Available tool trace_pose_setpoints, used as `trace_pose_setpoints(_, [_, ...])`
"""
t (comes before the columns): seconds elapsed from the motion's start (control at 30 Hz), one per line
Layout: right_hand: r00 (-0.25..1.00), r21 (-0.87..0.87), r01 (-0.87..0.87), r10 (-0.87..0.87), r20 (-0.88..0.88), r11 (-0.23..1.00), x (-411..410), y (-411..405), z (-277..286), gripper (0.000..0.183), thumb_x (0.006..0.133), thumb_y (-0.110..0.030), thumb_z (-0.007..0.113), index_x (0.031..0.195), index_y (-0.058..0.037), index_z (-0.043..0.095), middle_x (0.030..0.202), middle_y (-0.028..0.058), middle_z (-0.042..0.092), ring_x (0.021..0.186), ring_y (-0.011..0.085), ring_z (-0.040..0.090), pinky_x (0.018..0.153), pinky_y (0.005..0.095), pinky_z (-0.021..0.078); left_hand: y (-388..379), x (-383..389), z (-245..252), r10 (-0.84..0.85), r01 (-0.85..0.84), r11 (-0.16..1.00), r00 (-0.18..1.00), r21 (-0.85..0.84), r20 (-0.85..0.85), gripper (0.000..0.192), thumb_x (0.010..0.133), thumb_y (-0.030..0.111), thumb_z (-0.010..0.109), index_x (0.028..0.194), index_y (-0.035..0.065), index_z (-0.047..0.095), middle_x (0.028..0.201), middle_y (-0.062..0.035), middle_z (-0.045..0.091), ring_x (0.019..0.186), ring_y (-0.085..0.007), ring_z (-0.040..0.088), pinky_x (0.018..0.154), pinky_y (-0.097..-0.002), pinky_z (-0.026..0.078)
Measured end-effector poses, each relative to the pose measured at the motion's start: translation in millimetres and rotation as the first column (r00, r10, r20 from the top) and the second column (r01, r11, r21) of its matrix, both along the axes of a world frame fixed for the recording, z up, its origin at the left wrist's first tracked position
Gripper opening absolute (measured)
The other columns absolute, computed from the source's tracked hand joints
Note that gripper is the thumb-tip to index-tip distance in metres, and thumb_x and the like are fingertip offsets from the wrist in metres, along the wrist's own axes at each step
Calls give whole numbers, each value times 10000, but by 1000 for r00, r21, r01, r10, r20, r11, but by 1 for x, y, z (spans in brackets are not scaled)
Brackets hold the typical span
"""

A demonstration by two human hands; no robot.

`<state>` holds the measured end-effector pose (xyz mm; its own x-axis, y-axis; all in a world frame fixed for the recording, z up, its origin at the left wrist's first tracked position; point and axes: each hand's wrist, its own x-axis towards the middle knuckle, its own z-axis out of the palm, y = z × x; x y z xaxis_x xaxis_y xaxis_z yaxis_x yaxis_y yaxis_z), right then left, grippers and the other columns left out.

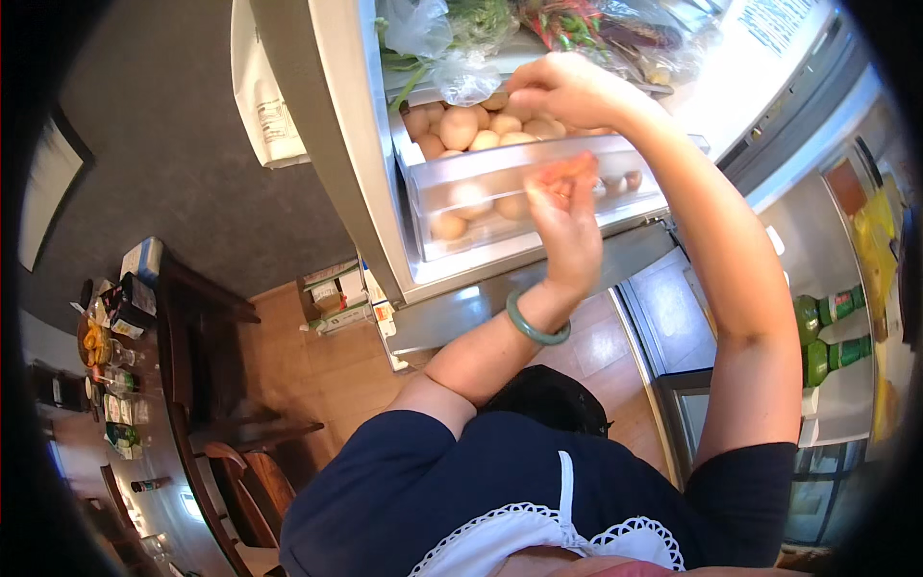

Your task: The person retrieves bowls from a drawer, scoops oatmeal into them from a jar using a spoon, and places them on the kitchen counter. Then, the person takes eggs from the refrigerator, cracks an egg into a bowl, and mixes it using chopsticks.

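Observation:
Brown eggs [459, 128] fill a clear plastic drawer [447, 177] that is pulled out of a refrigerator. My right hand [570, 86] reaches over the drawer's front, its fingers bent down at the eggs. Blur and the hand itself hide whether an egg is between the fingertips. In front of the drawer, my left hand [568, 209] is raised with its fingers curled and blurred, and I cannot tell if anything is in it. A green bangle [537, 321] circles the left wrist.
Bagged vegetables [469, 36] crowd the shelf above the drawer. Green bottles [815, 360] stand in the open refrigerator door at the right. A dark table [162, 433] with several items and a wooden chair [252, 483] are at the left. A box [335, 296] sits on the floor.

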<state>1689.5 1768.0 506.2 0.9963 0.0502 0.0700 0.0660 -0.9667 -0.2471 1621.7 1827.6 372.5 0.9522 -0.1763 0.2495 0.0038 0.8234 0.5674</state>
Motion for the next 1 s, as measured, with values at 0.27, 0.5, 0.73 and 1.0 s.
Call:
trace_pose_setpoints(0.27, [950,-318,-312,297,-96,895,43,45,-50,336,775,-258,590,1027,-45,524,842,193,620,787,333,598,710,415,469,5,-14,-13,-13,32,990,990,-135,137,350,826,-95,457,1133,31,346,1093,-144,505,1029,-195,490,886,-319,391])
trace_pose_setpoints(0.5, [949,-156,-261,223,-221,953,38,52,-31,289,694,-94,569,981,-65,564,846,145,611,767,304,590,684,375,475,16,-15,-16,-130,144,985,982,-99,138,423,811,-84,461,1189,64,341,1179,-113,475,1091,-207,459,940,-357,348])
trace_pose_setpoints(0.73, [964,-27,-263,264,21,964,10,16,-21,330,681,-120,571,998,-28,570,838,120,594,768,231,569,678,337,464,31,-15,-9,-240,251,963,965,-95,108,492,782,-89,449,1228,79,330,1258,-98,416,1192,-209,383,987,-369,311])
trace_pose_setpoints(1.0, [969,-213,120,-161,-190,970,12,10,-22,380,694,-384,634,690,-4,634,507,52,538,492,197,553,499,342,446,28,-22,-5,-275,277,957,961,-87,37,477,796,-58,485,1228,67,324,1247,-110,395,1188,-221,364,973,-360,329])
